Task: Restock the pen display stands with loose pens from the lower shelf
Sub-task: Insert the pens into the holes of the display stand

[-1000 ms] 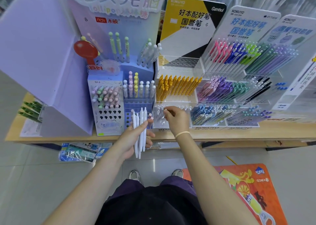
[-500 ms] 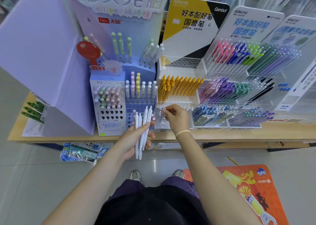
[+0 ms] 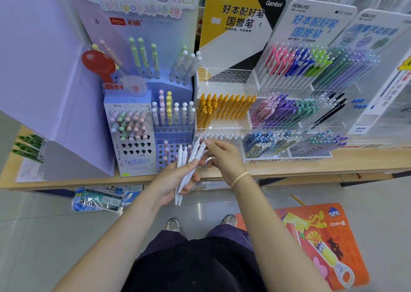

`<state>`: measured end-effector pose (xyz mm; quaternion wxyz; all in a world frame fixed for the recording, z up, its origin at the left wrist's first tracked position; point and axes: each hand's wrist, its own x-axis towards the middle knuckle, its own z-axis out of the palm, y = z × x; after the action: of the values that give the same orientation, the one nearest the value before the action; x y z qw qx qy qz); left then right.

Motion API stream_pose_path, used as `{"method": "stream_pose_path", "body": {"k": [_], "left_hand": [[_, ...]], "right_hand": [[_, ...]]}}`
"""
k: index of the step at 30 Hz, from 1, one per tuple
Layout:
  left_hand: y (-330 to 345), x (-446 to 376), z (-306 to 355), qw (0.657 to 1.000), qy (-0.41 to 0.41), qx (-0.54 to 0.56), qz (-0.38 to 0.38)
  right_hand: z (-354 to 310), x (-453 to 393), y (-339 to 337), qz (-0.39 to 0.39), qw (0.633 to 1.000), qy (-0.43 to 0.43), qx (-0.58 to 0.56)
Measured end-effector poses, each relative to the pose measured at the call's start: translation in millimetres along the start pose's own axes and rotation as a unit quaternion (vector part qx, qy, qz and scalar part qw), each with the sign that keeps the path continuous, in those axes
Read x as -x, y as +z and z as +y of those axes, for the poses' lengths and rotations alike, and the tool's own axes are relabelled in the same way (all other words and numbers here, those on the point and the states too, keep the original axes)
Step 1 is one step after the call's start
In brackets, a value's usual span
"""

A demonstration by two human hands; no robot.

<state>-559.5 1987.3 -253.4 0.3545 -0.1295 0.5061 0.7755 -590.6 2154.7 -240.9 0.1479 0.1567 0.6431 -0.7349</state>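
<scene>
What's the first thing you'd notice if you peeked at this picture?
Probably the bunch of white pens in the middle, gripped by the left hand while the right hand pinches the top of one. Next, the bright row of yellow pens standing in the clear stand just behind, and the orange mat on the floor, lower right.

A large lilac display board (image 3: 37, 58) stands on the left part of the wooden bench (image 3: 311, 167), tilted back. Left of it, some green markers (image 3: 26, 146) lie in a clear holder near the bench edge. On the grey tiled floor (image 3: 44, 236), under the bench edge, lie a few plastic-wrapped packs (image 3: 100, 199) with blue print. To the right on the floor lies an orange mat (image 3: 322, 242) with a Fanta logo and a fruit drawing. Two light shoes (image 3: 174, 225) show on the tiles, one touching the mat's left edge.
</scene>
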Motion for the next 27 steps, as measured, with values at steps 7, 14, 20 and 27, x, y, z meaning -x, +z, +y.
{"method": "stream_pose_path", "body": {"k": [7,14,20,27], "left_hand": [[4,-3,-1,0.998,-0.001,-0.032,0.048],[3,-4,-8,0.977,0.036,-0.109,0.181],[3,-3,-2,0.979,0.055,-0.084,0.175],[-3,1,-9,0.985,0.050,-0.065,0.150]], "right_hand": [[-1,2,-13,0.068,0.996,-0.031,-0.052],[-7,3,-21,0.194,0.975,-0.111,-0.004],[1,-2,-21,0.217,0.958,-0.158,0.098],[13,-3,-8,0.211,0.934,-0.192,0.215]]}}
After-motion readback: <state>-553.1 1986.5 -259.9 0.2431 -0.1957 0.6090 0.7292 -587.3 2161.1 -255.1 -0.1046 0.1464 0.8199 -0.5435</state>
